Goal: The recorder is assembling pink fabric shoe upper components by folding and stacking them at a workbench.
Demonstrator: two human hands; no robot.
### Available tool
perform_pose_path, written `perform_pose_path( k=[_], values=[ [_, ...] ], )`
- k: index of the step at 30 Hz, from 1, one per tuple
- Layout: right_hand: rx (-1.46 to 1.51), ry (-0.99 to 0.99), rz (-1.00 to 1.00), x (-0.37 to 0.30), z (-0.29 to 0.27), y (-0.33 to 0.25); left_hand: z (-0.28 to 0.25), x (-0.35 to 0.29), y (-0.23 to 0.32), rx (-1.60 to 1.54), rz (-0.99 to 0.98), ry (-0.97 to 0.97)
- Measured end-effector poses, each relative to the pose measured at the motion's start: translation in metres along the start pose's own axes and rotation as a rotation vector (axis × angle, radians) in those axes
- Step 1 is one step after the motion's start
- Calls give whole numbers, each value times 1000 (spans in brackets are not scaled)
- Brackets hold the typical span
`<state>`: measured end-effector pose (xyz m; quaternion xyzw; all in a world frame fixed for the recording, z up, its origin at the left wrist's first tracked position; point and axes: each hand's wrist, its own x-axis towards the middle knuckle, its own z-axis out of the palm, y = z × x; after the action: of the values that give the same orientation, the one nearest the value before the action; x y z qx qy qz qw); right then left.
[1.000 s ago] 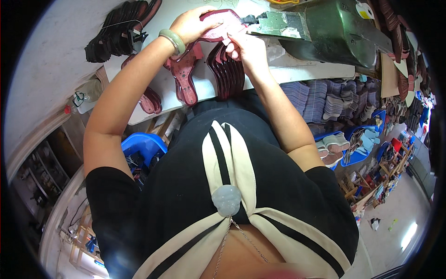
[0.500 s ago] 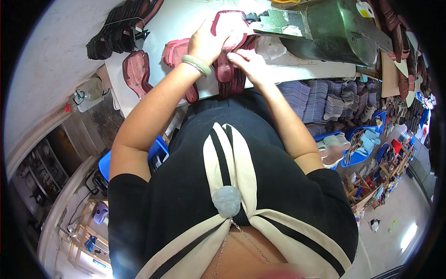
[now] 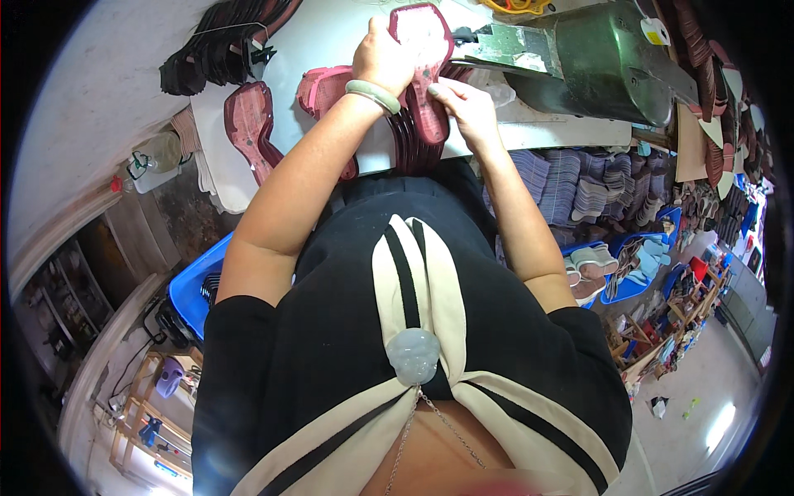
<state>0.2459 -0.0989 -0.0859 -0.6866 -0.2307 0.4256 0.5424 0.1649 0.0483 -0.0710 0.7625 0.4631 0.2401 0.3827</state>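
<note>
A dark red shoe sole [image 3: 428, 116] with a pale, shiny heel and forefoot area is held up over the white table in front of me. My left hand [image 3: 385, 64] grips its left edge, the fingers partly hidden. On the opposite edge, the thumb and fingers of my right hand [image 3: 467, 107] pinch the narrow middle. Beneath it, a row of dark red soles [image 3: 413, 153] is packed closely together at the table's near edge. Beside my left wrist lie more reddish soles [image 3: 322, 89], partly covered by my forearm.
Another reddish sole pair [image 3: 248, 124] lies left on the white table [image 3: 546, 134]. Behind it sits a tied bundle of black soles [image 3: 217, 50]. A green machine [image 3: 600, 62] stands at the far right, its arm reaching toward the sole. Blue crates [image 3: 198, 273] flank me below.
The held sole has swung up and slightly right, showing more of its upper face. Both hands moved right with it, still gripping it. My view has shifted a little.
</note>
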Motion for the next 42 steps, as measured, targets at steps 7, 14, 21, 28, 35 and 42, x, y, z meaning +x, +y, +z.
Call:
perform_pose_path(
  k=[7,14,21,28,35,42],
  values=[
    [325,-363,105,-22,50,2,-61,-36,-60,-385,-20,-95],
    [447,-277,131,-29,111,3,-108,-112,-61,-83,-136,60],
    [278,-541,359,-32,126,19,-187,-83,-126,-120,-107,222],
    [185,-144,285,-30,116,81,-178,-88,-150,426,377,516],
    [274,-125,370,-7,135,84,-48,-149,-167,-300,-316,64],
    [-116,-44,65,-17,143,90,-47,-147,-174,-585,-408,103]
  ],
)
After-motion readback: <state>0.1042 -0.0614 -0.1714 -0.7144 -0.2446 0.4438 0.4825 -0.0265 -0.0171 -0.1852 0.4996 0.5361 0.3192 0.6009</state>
